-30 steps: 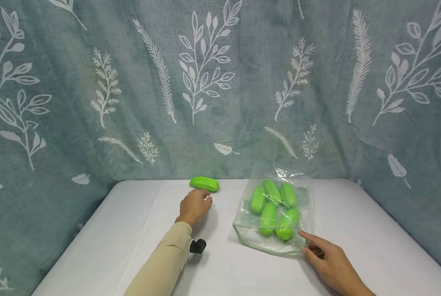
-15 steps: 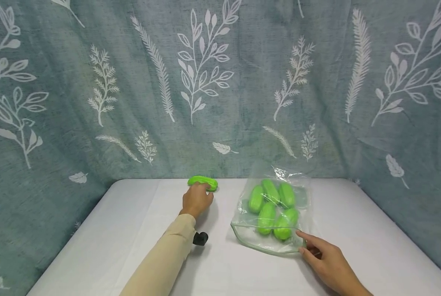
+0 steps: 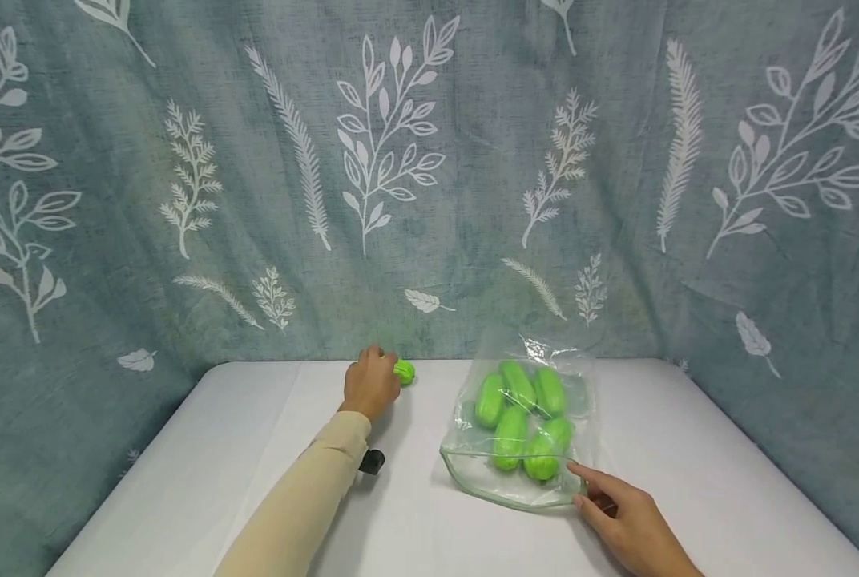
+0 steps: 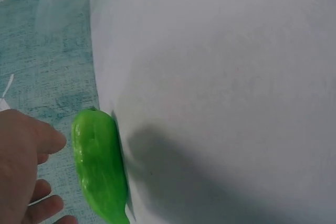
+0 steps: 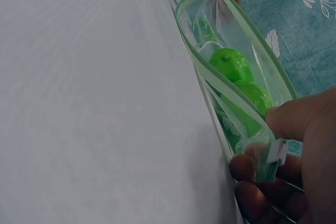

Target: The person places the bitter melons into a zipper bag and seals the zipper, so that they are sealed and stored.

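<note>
A glossy green cucumber (image 3: 404, 371) lies at the table's back edge, mostly hidden behind my left hand (image 3: 372, 386) in the head view. In the left wrist view, thumb and loosely bent fingers (image 4: 50, 139) are beside the cucumber (image 4: 100, 166), with a small gap showing between. My right hand (image 3: 627, 517) pinches the near right corner of a clear zip bag (image 3: 473, 469), thumb on one side and fingers on the other. The bag's green-edged mouth (image 5: 257, 30) gapes in the right wrist view. Several more green cucumbers (image 3: 510, 437) lie inside it.
The bag lies flat on a white-covered table (image 3: 256, 481), right of the middle. Grey-green cloth (image 3: 458, 200) with white leaf prints hangs behind and at both sides. A small black device (image 3: 372, 462) is at my left wrist.
My left hand has moved forward from the cucumber's near side to over it, covering most of it. The head view has shifted slightly. My right hand keeps holding the bag's corner.
</note>
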`<state>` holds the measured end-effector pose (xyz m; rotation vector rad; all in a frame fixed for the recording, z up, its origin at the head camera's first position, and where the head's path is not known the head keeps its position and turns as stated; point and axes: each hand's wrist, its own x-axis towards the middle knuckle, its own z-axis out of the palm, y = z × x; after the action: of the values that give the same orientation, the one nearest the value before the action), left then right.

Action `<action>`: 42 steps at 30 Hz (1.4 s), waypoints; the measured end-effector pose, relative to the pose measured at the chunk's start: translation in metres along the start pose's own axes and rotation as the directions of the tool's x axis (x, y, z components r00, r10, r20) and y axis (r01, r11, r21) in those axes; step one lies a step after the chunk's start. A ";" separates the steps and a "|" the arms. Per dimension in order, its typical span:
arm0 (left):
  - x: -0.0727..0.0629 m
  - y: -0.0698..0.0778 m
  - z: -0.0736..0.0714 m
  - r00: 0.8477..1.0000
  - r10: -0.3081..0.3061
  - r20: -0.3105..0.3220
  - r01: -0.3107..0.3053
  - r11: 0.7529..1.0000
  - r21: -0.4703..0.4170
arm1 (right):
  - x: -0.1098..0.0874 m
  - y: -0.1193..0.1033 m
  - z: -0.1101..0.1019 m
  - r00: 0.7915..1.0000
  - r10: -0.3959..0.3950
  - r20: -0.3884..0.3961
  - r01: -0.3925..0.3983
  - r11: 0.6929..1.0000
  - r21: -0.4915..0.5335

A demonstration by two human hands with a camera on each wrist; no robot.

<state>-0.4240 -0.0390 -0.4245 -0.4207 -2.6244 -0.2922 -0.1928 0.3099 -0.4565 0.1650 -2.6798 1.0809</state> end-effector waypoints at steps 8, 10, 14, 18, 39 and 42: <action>0.001 0.007 0.007 0.996 -0.027 0.080 0.023 0.998 0.051 | -0.005 0.000 0.001 0.997 0.064 0.031 -0.064 0.998 0.019; 0.003 0.010 0.008 0.995 -0.035 0.098 0.030 0.998 0.052 | -0.005 0.000 0.000 0.997 0.071 0.029 -0.072 0.997 0.023; 0.007 0.017 0.010 0.990 -0.057 0.126 0.055 0.998 0.021 | -0.006 0.001 -0.001 0.998 0.066 0.022 -0.067 0.997 0.024; 0.008 0.022 0.010 0.990 -0.062 0.130 0.063 0.998 0.001 | -0.005 0.000 -0.001 0.999 0.048 0.017 -0.049 0.999 0.022; 0.002 0.016 0.032 0.998 0.011 0.070 -0.017 0.997 0.078 | 0.001 0.000 0.000 0.999 0.033 0.004 -0.033 0.999 -0.002; 0.002 0.016 0.030 0.997 0.028 0.071 -0.036 0.994 0.103 | 0.000 0.000 -0.001 1.000 0.031 0.006 -0.031 1.000 0.002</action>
<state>-0.4327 -0.0152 -0.4470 -0.4447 -2.6837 -0.1318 -0.1927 0.3106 -0.4564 0.1284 -2.6953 1.0941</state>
